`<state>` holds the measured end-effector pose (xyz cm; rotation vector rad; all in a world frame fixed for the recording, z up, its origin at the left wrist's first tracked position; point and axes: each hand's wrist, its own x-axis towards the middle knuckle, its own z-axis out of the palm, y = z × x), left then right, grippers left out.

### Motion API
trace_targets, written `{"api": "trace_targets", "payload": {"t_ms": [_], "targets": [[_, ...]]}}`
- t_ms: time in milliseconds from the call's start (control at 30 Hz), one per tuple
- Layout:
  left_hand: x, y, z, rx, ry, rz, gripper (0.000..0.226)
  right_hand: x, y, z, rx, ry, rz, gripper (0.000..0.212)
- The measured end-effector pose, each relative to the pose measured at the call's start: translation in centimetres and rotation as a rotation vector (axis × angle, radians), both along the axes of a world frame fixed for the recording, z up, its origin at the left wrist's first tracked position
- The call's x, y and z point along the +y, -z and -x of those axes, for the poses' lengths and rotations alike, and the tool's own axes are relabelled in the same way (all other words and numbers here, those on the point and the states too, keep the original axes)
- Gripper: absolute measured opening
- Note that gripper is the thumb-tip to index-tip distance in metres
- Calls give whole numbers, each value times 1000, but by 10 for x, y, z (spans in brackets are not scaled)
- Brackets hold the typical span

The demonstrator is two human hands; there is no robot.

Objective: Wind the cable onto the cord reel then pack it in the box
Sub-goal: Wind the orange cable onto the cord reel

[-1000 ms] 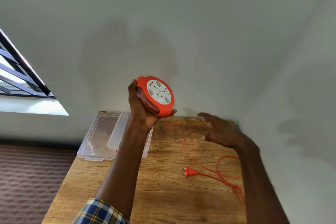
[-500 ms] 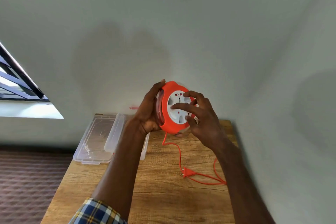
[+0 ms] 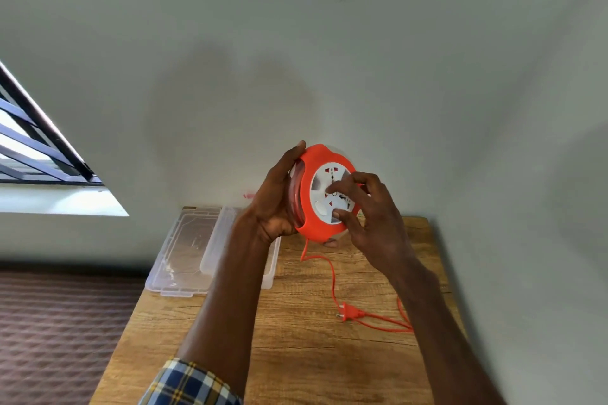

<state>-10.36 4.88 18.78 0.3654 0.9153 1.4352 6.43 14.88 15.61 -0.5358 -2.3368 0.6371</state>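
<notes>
A plaid sleeve [image 3: 194,383] shows nearest, above the wooden counter [image 3: 296,355], where the orange plug [image 3: 351,315] and thin orange cable [image 3: 330,276] lie. Above, the left hand [image 3: 279,197] has its grip round the round orange-and-white cord reel [image 3: 324,194]; the right hand [image 3: 368,217] fingers pinch its white face, partly hiding it. A clear plastic box [image 3: 214,246] lies open behind the left arm

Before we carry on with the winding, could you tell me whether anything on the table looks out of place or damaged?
Nothing looks damaged. The orange cable trails loose from the cord reel across the table, its plug lying flat; that is simply unwound slack. The clear box lies open at the far left corner.
</notes>
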Motion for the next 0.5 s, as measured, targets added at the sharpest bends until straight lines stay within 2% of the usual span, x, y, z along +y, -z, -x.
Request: {"api": "trace_targets", "payload": {"t_ms": [200,300,400,500], "targets": [[4,-7,-5,58,-10,25,69,2,4,-2,-3,71,-81,74],[7,-10,-7,74,-17,30,70,-4,2,-6,0,128,-136,74],[11,-12,-10,75,-1,35,74,-19,-6,-5,45,253,27,72],[13,-11,-12,80,-14,40,67,-31,-15,2,24,388,225,68]]}}
